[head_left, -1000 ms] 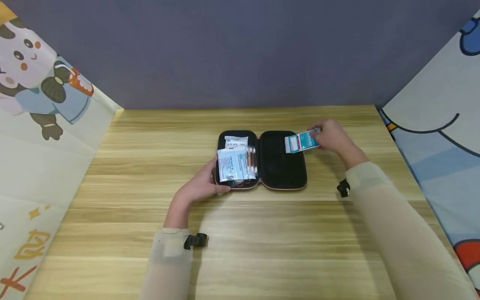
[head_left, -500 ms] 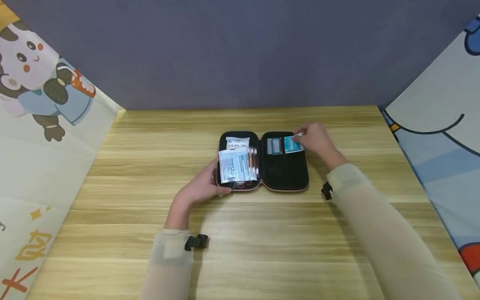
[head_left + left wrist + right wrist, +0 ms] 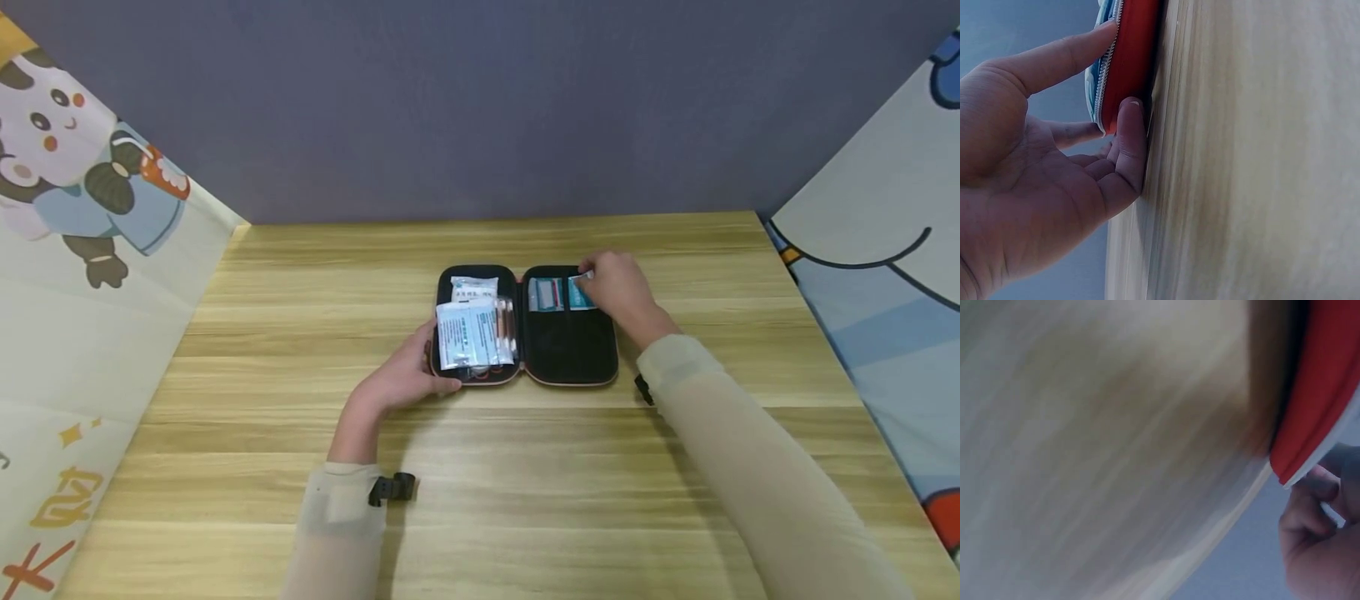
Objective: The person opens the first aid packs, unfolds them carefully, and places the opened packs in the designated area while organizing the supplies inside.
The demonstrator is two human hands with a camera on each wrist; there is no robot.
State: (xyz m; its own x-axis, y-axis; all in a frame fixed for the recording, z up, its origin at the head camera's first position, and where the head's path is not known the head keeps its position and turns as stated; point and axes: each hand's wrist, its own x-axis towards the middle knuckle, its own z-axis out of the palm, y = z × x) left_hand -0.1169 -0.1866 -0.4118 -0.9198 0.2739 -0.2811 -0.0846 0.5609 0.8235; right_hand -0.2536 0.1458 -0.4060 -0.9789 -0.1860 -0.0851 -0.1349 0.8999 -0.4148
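An unfolded zip case (image 3: 572,354) lies on the table, black inside and red outside. My left hand (image 3: 401,371) grips its left half, thumb at the front corner and fingers along the side. In the left wrist view the thumb touches the zipper (image 3: 1105,72) and a fingertip meets the red wall. With my right hand (image 3: 618,292) I pinch the right end of a teal and white packet (image 3: 546,294). That packet lies across the case's right half, passing under a dark strap (image 3: 566,293). My fingers cover its far end.
The left half holds white and blue packets (image 3: 467,333), a smaller white packet (image 3: 474,288) and a clear pack of brown-tipped swabs (image 3: 506,327). A wooden table (image 3: 510,475) spreads around the case. A dark panel (image 3: 480,108) stands behind it, with printed panels at both sides.
My right hand has brought the teal packet leftward from the case's right edge, and it has slid under the strap. My left hand has stayed on the case.
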